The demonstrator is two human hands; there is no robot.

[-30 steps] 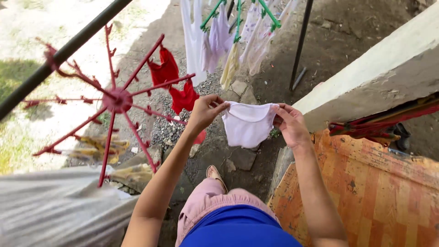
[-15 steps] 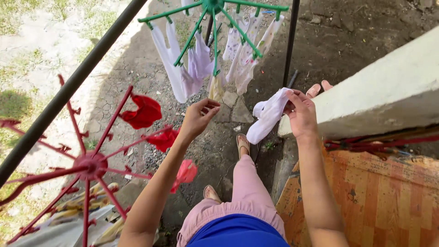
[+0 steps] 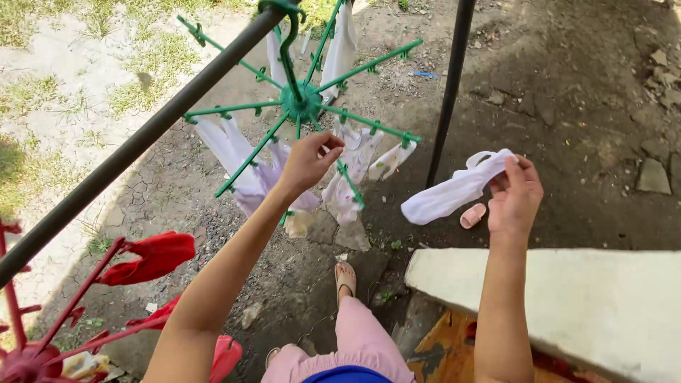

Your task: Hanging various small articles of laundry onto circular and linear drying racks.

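One hand now does the holding: my right hand [image 3: 516, 195] pinches the small white cloth garment [image 3: 454, 193], while my left hand [image 3: 307, 162], fingers loosely curled and empty, has reached the round green plastic peg hanger [image 3: 301, 103].

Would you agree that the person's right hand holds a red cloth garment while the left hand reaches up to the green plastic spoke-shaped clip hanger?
Not quite: the garment is white, not red. In the head view the right hand holds a white cloth garment, while the left hand reaches up to the green plastic spoke-shaped clip hanger. The red cloth pieces hang on the red hanger at lower left.
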